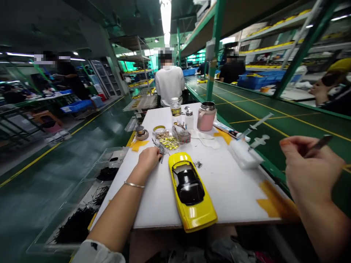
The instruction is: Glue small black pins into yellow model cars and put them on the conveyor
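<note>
My left hand (149, 160) rests on the white tabletop (230, 193), fingers curled closed beside a little heap of small grey parts (161, 147); what its fingertips hold, if anything, is hidden. Raised off the table's right side, my right hand (312, 170) is closed around metal tweezers (319, 145), whose flat end sticks out above the fist. Between the hands lies a yellow model car (192, 215) with a black roof and windows. Tiny dark bits (197, 164) are scattered just right of the car.
Behind the car stand a bag of yellow pieces (169, 142), a tape roll (159, 129), a clear bottle (176, 109) and a pink flask (206, 117). Syringes (259, 141) rest in a white holder (245, 155) at right. Trays of black parts (74, 224) flank the left edge. Co-workers sit beyond.
</note>
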Demonstrator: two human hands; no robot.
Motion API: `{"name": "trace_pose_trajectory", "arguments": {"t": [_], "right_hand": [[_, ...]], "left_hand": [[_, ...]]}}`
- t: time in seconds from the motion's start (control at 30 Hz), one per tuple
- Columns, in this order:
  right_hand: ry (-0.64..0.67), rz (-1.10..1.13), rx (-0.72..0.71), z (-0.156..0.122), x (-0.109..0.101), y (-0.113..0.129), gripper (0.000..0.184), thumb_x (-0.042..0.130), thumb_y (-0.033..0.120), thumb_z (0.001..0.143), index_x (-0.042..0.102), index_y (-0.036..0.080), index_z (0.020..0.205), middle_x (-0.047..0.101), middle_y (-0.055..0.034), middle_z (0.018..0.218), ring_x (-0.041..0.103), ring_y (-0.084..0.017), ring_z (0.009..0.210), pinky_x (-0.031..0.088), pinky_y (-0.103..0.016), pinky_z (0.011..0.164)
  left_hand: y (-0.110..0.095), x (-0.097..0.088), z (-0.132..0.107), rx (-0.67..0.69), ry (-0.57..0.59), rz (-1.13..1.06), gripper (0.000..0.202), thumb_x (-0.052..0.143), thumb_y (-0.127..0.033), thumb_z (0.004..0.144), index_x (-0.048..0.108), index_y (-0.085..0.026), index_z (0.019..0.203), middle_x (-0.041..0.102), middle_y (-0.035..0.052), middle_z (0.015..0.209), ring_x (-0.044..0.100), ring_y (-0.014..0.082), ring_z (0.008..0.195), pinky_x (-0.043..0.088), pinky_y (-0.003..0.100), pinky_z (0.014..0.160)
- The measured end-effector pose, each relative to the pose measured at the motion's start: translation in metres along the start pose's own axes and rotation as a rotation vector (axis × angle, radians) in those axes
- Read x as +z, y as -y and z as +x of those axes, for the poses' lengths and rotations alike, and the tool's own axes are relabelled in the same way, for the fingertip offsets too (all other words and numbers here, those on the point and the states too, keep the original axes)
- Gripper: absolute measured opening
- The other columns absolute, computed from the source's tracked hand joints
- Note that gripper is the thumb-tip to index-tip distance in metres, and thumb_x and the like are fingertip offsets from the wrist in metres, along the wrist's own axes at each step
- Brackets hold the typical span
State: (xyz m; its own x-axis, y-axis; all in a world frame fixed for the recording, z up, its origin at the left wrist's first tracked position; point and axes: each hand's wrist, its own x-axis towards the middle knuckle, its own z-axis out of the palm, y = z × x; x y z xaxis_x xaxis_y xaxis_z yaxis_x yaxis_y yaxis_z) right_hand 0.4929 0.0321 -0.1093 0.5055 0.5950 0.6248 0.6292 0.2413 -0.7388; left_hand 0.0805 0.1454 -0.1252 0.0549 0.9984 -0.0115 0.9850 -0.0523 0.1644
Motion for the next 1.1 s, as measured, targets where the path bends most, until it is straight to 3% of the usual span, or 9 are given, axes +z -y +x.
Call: {"name": "trace_pose_trajectory", "arguments": {"t": [0.07, 0.13, 0.27, 0.4, 0.57, 0.7, 0.87, 0.97, 1.1], "right_hand": [[-0.047, 0.065, 0.045, 0.004, 0.002, -0.014, 0.032, 0.073, 0.052, 0.089, 0.071, 0.03, 0.113, 0.069, -0.0143, 0.105, 0.067, -0.036, 0.095, 0.053, -0.055, 0.085], [0.039, 0.144, 0.074, 0.01, 0.01, -0.024, 0.042, 0.081, 0.046, 0.082, 0.07, 0.027, 0.117, 0.071, -0.0139, 0.113, 0.068, -0.034, 0.101, 0.053, -0.052, 0.095], [0.147, 0.089, 0.102, 0.017, 0.03, -0.036, 0.051, 0.087, 0.037, 0.066, 0.072, 0.019, 0.112, 0.075, -0.0117, 0.109, 0.071, -0.034, 0.099, 0.056, -0.047, 0.093], [0.297, -0.145, 0.075, 0.015, 0.042, -0.037, 0.028, 0.075, 0.034, 0.078, 0.076, 0.017, 0.099, 0.078, -0.0087, 0.098, 0.072, -0.03, 0.093, 0.053, -0.037, 0.083], [0.34, -0.227, 0.056, 0.016, 0.045, -0.029, 0.018, 0.067, 0.034, 0.087, 0.074, 0.019, 0.094, 0.076, -0.0083, 0.087, 0.07, -0.029, 0.084, 0.046, -0.033, 0.074], [0.293, -0.269, 0.032, 0.021, 0.045, -0.033, 0.014, 0.064, 0.035, 0.091, 0.065, 0.021, 0.089, 0.074, -0.0102, 0.085, 0.07, -0.032, 0.085, 0.047, -0.035, 0.074], [0.058, -0.022, 0.038, 0.02, 0.045, -0.043, 0.021, 0.061, 0.045, 0.095, 0.059, 0.025, 0.092, 0.075, -0.0096, 0.092, 0.073, -0.03, 0.088, 0.053, -0.038, 0.079], [0.025, 0.151, 0.051, 0.016, 0.043, -0.039, 0.023, 0.064, 0.044, 0.093, 0.06, 0.024, 0.104, 0.076, -0.0066, 0.088, 0.075, -0.028, 0.084, 0.056, -0.038, 0.078], [0.126, 0.317, 0.163, 0.009, 0.039, -0.022, 0.049, 0.065, 0.036, 0.091, 0.051, 0.022, 0.136, 0.075, -0.0011, 0.078, 0.076, -0.027, 0.075, 0.058, -0.038, 0.074]], "left_hand": [[0.0, 0.0, 0.005, -0.007, 0.025, 0.063, 0.028, 0.063, -0.042, 0.099, 0.069, -0.016, 0.105, 0.07, 0.0073, 0.107, 0.068, 0.0225, 0.102, 0.055, 0.045, 0.094], [0.0, -0.001, 0.008, -0.003, 0.047, 0.116, 0.028, 0.063, -0.043, 0.099, 0.069, -0.016, 0.105, 0.07, 0.0072, 0.106, 0.068, 0.0226, 0.102, 0.055, 0.044, 0.093], [0.0, -0.002, 0.009, 0.004, 0.102, 0.187, 0.028, 0.062, -0.042, 0.1, 0.069, -0.016, 0.106, 0.07, 0.0071, 0.105, 0.068, 0.0228, 0.101, 0.055, 0.044, 0.092], [-0.002, -0.004, 0.008, -0.009, 0.137, 0.224, 0.026, 0.062, -0.04, 0.1, 0.069, -0.016, 0.106, 0.071, 0.0074, 0.106, 0.068, 0.0229, 0.102, 0.055, 0.043, 0.091], [-0.004, -0.005, 0.012, -0.001, 0.154, 0.23, 0.023, 0.062, -0.037, 0.099, 0.07, -0.017, 0.105, 0.071, 0.0071, 0.106, 0.067, 0.0228, 0.103, 0.054, 0.043, 0.092], [-0.004, -0.007, 0.014, 0.007, 0.157, 0.22, 0.019, 0.062, -0.025, 0.093, 0.07, -0.017, 0.109, 0.074, 0.0078, 0.103, 0.068, 0.0243, 0.098, 0.052, 0.039, 0.088], [0.001, -0.015, 0.006, 0.041, 0.139, 0.128, 0.035, 0.056, -0.021, 0.081, 0.067, -0.022, 0.114, 0.076, 0.0045, 0.09, 0.07, 0.025, 0.088, 0.046, 0.03, 0.07], [0.003, -0.021, -0.005, 0.065, 0.146, 0.05, 0.037, 0.049, -0.025, 0.081, 0.066, -0.024, 0.113, 0.072, 0.0, 0.078, 0.069, 0.0223, 0.077, 0.045, 0.029, 0.065], [-0.002, -0.03, -0.02, 0.056, 0.116, -0.015, 0.029, 0.049, -0.029, 0.077, 0.074, -0.024, 0.088, 0.071, -0.0002, 0.07, 0.066, 0.0211, 0.07, 0.042, 0.029, 0.063]]}}
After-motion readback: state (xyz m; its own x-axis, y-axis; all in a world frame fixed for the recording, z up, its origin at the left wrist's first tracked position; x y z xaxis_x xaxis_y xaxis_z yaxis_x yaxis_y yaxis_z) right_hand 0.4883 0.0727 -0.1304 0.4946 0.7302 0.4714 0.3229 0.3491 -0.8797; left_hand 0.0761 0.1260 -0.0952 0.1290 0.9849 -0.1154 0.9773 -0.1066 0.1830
